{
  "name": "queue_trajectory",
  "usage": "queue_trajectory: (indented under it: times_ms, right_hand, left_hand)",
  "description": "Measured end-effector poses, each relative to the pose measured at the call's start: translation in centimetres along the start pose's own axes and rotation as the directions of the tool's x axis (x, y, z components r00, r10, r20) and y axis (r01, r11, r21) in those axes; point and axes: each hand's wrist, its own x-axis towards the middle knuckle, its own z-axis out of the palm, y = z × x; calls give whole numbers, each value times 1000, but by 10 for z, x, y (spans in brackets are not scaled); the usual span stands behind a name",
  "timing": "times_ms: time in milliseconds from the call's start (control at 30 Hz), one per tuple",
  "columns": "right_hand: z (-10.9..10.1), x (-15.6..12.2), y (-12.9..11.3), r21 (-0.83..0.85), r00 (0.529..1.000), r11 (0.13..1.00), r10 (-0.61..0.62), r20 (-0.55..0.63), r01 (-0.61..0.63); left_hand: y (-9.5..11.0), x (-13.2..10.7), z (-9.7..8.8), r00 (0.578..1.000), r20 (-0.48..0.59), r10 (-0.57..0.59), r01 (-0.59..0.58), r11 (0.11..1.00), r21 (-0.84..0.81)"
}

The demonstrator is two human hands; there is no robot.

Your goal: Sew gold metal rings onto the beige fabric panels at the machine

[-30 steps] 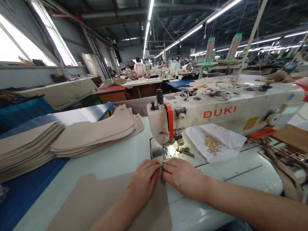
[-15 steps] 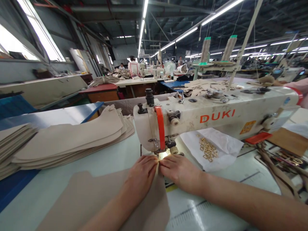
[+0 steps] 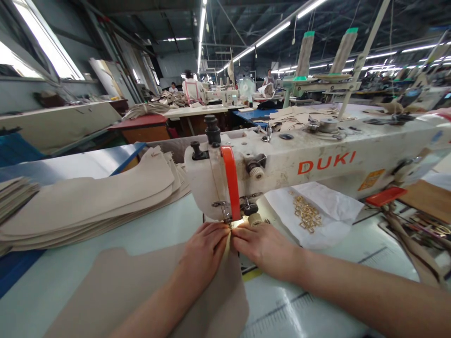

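A flat beige fabric panel point(image 3: 155, 286) lies on the pale table, its upper edge under the needle area of a white sewing machine point(image 3: 282, 155). My left hand point(image 3: 206, 249) rests on the panel with its fingers together, pressing the cloth beside the presser foot. From the other side, my right hand point(image 3: 266, 249) has its fingers closed at the panel's edge, close to the left fingertips. A small lamp lights the spot between both hands. The fingertips and the needle point are partly hidden.
Left of the machine lies a stack of beige panels point(image 3: 91, 202). A white cloth point(image 3: 338, 206) holds gold metal rings point(image 3: 306, 213) under the machine arm. Thread cones point(image 3: 306, 56) stand behind. Straps and tools lie at the right. People sit farther back.
The camera view has shifted slightly, with the machine appearing a little larger and nearer. Both hands stay at the needle area on the panel, nearly unmoved.
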Motion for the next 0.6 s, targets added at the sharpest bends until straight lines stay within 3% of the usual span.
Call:
queue_trajectory:
  times_ms: [367,600]
  right_hand:
    - [4,-2,-2,29,999,999,23,-29,-22]
    - [0,-10,-5,51,996,995,-79,-45,81]
  left_hand:
    - [0,0,0,999,18,-34,34,999,9]
    - [7,-9,-8,991,120,-55,48,997,57]
